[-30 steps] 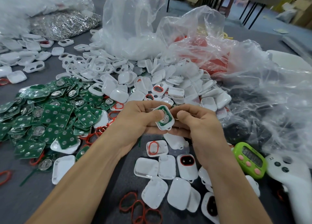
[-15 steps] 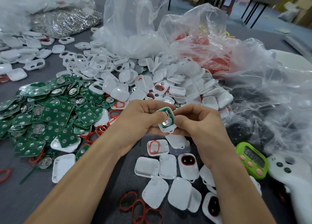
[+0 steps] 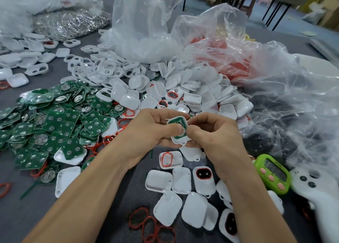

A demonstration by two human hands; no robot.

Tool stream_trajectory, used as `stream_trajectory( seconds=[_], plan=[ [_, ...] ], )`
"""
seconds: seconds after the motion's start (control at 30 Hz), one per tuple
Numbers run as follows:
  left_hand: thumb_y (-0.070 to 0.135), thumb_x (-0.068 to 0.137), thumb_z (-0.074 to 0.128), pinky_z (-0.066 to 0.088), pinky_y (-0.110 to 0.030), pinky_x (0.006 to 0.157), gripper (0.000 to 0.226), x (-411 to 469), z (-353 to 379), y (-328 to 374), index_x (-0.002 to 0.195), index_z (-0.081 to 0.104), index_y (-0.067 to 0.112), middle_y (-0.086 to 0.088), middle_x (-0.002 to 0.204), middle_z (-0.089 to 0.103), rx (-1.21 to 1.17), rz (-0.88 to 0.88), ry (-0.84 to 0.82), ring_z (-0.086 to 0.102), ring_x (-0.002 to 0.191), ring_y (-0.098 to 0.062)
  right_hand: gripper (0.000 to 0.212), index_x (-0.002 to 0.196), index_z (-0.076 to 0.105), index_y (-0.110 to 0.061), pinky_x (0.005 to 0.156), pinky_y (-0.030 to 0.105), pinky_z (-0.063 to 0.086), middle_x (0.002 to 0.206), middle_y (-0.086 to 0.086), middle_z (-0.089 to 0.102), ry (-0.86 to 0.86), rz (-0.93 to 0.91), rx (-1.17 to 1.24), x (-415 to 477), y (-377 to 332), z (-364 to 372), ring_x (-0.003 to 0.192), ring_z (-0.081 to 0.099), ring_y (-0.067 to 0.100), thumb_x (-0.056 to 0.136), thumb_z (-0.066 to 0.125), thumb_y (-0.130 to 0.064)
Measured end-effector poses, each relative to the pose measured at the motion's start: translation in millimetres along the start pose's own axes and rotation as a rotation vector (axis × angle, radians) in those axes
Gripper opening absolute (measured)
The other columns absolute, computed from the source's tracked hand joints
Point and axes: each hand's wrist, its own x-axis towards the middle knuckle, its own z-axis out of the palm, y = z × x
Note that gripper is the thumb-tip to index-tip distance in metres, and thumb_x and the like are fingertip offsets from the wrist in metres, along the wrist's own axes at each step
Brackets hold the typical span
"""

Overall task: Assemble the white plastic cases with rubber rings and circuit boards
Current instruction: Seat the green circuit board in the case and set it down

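Both hands pinch one white case half with green circuit board seated inside: left hand, right hand. Red rubber rings lie on desk below the hands.

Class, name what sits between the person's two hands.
A white plastic case with a green circuit board in it, held by the left hand and the right hand, thumbs on its face. The head view shows it.

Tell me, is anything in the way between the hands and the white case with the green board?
No, nothing visible is. The left hand and right hand both already pinch the white case, with the green board inside it.
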Motion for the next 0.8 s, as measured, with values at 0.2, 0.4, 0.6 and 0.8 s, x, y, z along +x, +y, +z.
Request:
stream_trajectory(
  seconds=[0.2, 0.4, 0.6, 0.8],
  plan=[
    [-0.004, 0.093, 0.065, 0.063, -0.030, 0.066, 0.022, -0.1, -1.4, -0.7, 0.104, 0.079, 0.009, -0.016, 0.097, 0.078, -0.003, -0.011, -0.011, 0.077, 0.083, -0.025, 0.020, 0.075, 0.078, -0.012, 0.059, 0.025, 0.059, 0.078, 0.010, 0.078, -0.009, 0.019, 0.063, 0.2, 0.1, 0.2, 0.070, 0.077, 0.024, 0.085, 0.074, 0.005],
    [-0.004, 0.094, 0.065, 0.061, -0.027, 0.064, 0.030, -1.0, -0.5, -1.0, 0.091, 0.083, 0.019, -0.012, 0.092, 0.079, 0.041, -0.004, -0.003, 0.077, 0.079, -0.021, 0.020, 0.074, 0.075, -0.010, 0.058, 0.024, 0.059, 0.078, 0.011, 0.077, -0.030, 0.041, 0.047, -0.1, 0.7, 0.7, 0.070, 0.076, 0.025, 0.085, 0.073, 0.006],
    [-0.002, 0.090, 0.072, 0.059, -0.025, 0.061, 0.023, -0.3, 0.9, -4.4, 0.106, 0.079, 0.013, -0.023, 0.095, 0.077, 0.098, 0.025, 0.028, 0.074, 0.076, -0.022, 0.018, 0.075, 0.074, -0.013, 0.057, 0.026, 0.060, 0.079, 0.010, 0.077, -0.035, 0.044, 0.029, 0.1, 0.7, 2.1, 0.072, 0.076, 0.027, 0.086, 0.074, 0.001],
    [0.001, 0.092, 0.071, 0.053, -0.017, 0.056, 0.023, -3.1, -0.1, -2.4, 0.111, 0.077, 0.012, -0.014, 0.083, 0.077, 0.166, 0.084, -0.028, 0.067, 0.065, -0.008, 0.016, 0.073, 0.075, -0.014, 0.055, 0.024, 0.056, 0.069, 0.006, 0.075, 0.035, -0.040, -0.080, 0.4, 5.3, 4.9, 0.054, 0.069, 0.018, 0.080, 0.080, -0.001]
  ],
)
